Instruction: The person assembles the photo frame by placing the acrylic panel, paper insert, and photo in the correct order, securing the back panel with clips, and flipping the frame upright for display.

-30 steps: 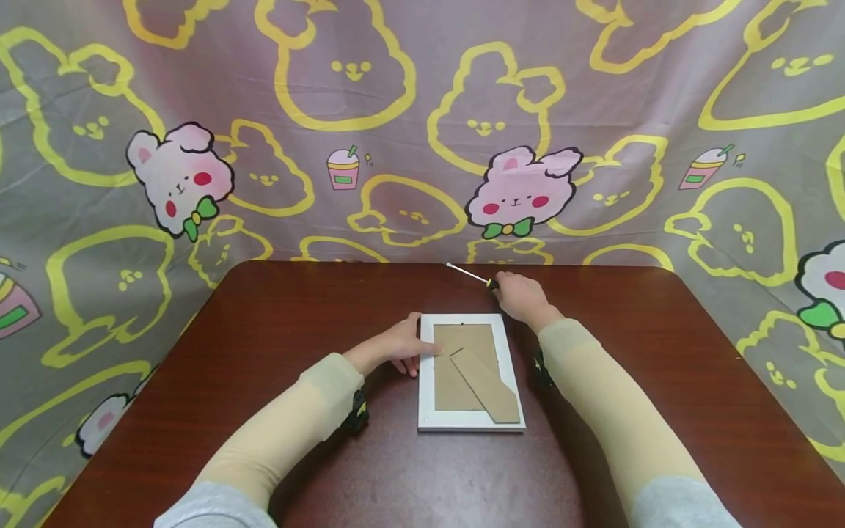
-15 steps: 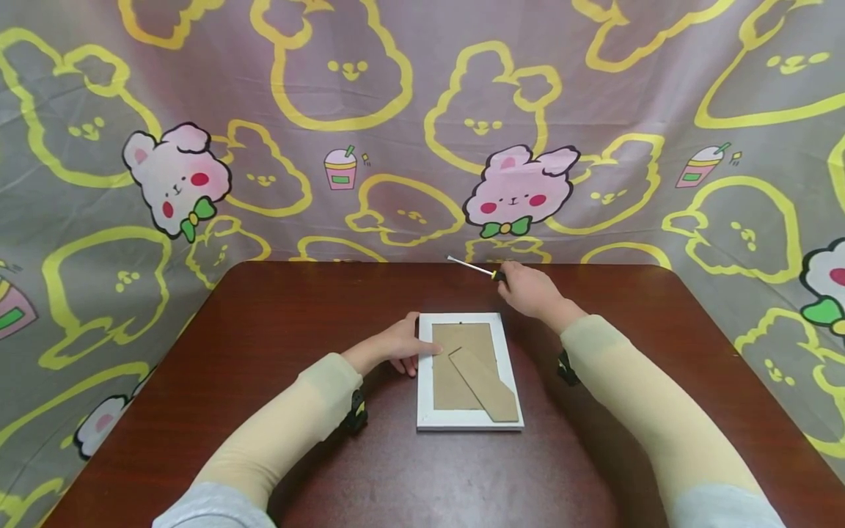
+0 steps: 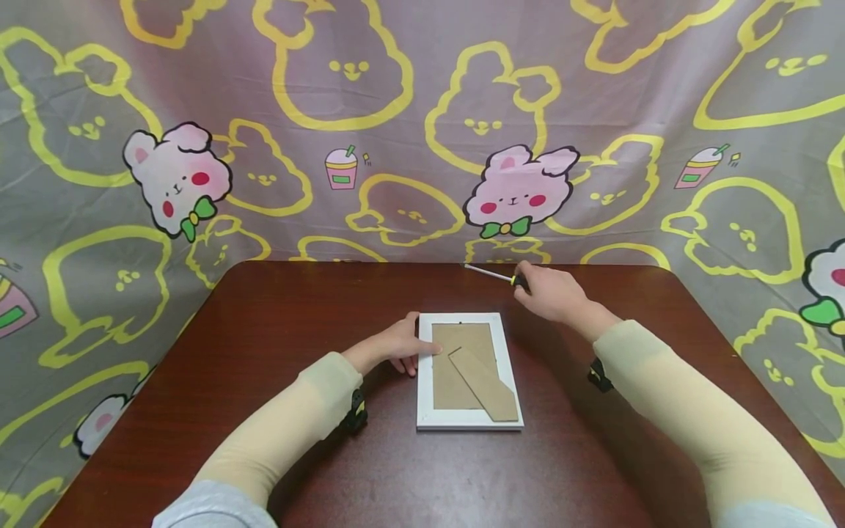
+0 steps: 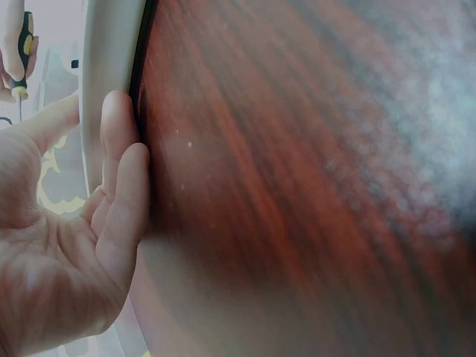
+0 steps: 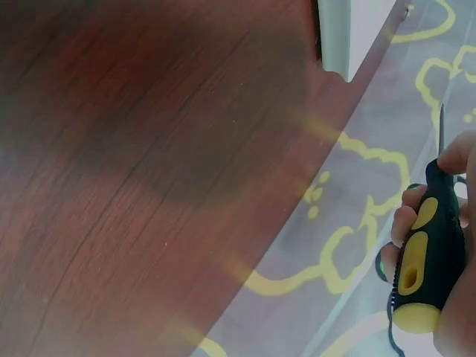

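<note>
A white picture frame (image 3: 425, 389) lies face down on the table, its brown backing board (image 3: 455, 381) up and the slanted cardboard stand (image 3: 485, 385) flat against it. My left hand (image 3: 398, 343) grips the frame's left edge, thumb on top and fingers along the side, as the left wrist view also shows. Beyond the frame's top right corner, my right hand (image 3: 554, 292) holds a screwdriver (image 3: 488, 273) by its black and yellow handle (image 5: 431, 253). The thin shank points left toward the far table edge, off the frame. The palm hides part of the handle.
The dark red-brown table (image 3: 297, 308) reaches back to a patterned curtain (image 3: 396, 147), which also hangs at both sides. Black wrist cameras sit under both forearms.
My right hand has moved right with the screwdriver, lifting slightly and then lowering a little, away from the frame. The left hand and picture frame stay in place.
</note>
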Tool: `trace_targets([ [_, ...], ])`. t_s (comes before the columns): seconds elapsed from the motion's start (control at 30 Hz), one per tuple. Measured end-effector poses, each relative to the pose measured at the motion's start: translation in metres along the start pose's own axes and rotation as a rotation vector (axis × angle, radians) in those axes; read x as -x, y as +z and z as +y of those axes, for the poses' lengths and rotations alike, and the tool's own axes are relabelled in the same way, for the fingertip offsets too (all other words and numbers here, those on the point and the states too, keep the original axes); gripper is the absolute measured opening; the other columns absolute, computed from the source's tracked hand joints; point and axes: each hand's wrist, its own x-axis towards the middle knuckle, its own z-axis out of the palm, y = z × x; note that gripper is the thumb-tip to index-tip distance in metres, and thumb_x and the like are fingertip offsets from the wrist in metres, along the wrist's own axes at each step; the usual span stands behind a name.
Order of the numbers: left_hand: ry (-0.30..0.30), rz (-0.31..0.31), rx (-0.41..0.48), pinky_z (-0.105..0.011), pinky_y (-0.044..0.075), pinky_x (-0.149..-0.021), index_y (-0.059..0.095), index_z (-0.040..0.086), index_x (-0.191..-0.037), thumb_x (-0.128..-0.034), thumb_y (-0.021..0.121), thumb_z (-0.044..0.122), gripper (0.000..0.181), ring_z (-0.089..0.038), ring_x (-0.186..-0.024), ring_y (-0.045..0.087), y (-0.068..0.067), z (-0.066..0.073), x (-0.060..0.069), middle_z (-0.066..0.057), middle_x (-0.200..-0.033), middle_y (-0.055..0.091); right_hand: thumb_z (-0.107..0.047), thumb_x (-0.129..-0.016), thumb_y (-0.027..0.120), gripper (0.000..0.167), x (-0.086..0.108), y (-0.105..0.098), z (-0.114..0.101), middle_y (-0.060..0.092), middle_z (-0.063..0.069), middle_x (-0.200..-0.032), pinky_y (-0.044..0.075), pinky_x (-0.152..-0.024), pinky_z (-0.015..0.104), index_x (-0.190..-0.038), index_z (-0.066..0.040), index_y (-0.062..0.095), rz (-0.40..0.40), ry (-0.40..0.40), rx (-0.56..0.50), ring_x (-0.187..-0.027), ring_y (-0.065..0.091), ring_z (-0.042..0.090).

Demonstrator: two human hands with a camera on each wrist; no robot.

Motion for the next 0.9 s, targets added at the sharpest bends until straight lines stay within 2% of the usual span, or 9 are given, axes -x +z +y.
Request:
trace_targets([
  [0.23, -0.007, 0.0, -0.01, -0.033, 0.052, -0.044, 0.014, 0.004, -0.15, -0.0863, 0.074, 0.033, 0.092, -0.017, -0.043, 0.058, -0.001, 0.0, -0.001, -0.013, -0.06, 0.062, -0.032, -0.094, 0.063, 0.032, 0.015, -0.003, -0.004, 0.064, 0.002, -0.081, 0.047, -0.058, 0.036, -0.114, -0.007, 0.06, 0.011, -0.093, 0.032, -0.068, 0.056, 0.019],
  [0.33, -0.003, 0.001, -0.011, -0.032, 0.051, -0.044, 0.014, 0.004, -0.15, -0.0865, 0.074, 0.032, 0.092, -0.017, -0.043, 0.058, -0.001, -0.001, -0.002, -0.013, -0.06, 0.061, -0.03, -0.094, 0.064, 0.037, 0.021, -0.003, -0.007, 0.067, 0.001, -0.079, 0.048, -0.056, 0.035, -0.124, -0.009, 0.061, 0.004, -0.145, 0.045, -0.068, 0.058, 0.018],
  [0.5, 0.0, 0.0, -0.012, -0.032, 0.051, -0.043, 0.013, 0.002, -0.15, -0.0873, 0.073, 0.031, 0.092, -0.017, -0.042, 0.058, 0.0, -0.001, -0.001, -0.013, -0.059, 0.061, -0.024, -0.096, 0.063, 0.048, 0.032, -0.002, -0.01, 0.058, -0.004, -0.062, 0.043, -0.051, 0.033, -0.142, -0.017, 0.053, -0.046, -0.218, 0.026, -0.056, 0.05, 0.015],
  [0.6, 0.001, 0.001, -0.011, -0.031, 0.051, -0.043, 0.012, 0.003, -0.15, -0.0874, 0.073, 0.031, 0.092, -0.016, -0.042, 0.058, 0.001, -0.001, 0.0, -0.013, -0.058, 0.061, -0.021, -0.095, 0.063, 0.05, 0.038, -0.002, -0.012, 0.061, -0.005, -0.067, 0.044, -0.055, 0.034, -0.144, -0.021, 0.05, -0.053, -0.264, 0.021, -0.058, 0.05, 0.013],
  [0.73, -0.001, 0.001, -0.006, -0.032, 0.051, -0.044, 0.012, 0.003, -0.15, -0.0872, 0.073, 0.031, 0.092, -0.016, -0.042, 0.057, 0.001, 0.0, -0.001, -0.013, -0.058, 0.061, -0.017, -0.094, 0.065, 0.053, 0.045, 0.001, -0.011, 0.063, -0.005, -0.075, 0.049, -0.062, 0.037, -0.144, -0.024, 0.05, -0.036, -0.311, 0.032, -0.066, 0.058, 0.015],
  [0.83, -0.003, 0.003, -0.007, -0.032, 0.052, -0.044, 0.012, 0.004, -0.151, -0.0871, 0.074, 0.032, 0.093, -0.017, -0.042, 0.057, 0.0, 0.0, -0.001, -0.013, -0.059, 0.061, -0.016, -0.092, 0.067, 0.052, 0.049, 0.004, -0.01, 0.065, -0.003, -0.079, 0.05, -0.063, 0.038, -0.142, -0.024, 0.053, -0.02, -0.33, 0.038, -0.068, 0.06, 0.016],
  [0.9, -0.003, 0.004, -0.007, -0.033, 0.052, -0.044, 0.012, 0.004, -0.151, -0.0871, 0.074, 0.032, 0.094, -0.017, -0.042, 0.058, 0.0, 0.0, -0.001, -0.014, -0.059, 0.061, -0.017, -0.092, 0.068, 0.051, 0.05, 0.006, -0.009, 0.062, -0.006, -0.076, 0.048, -0.06, 0.035, -0.141, -0.025, 0.054, -0.027, -0.336, 0.042, -0.065, 0.057, 0.014],
])
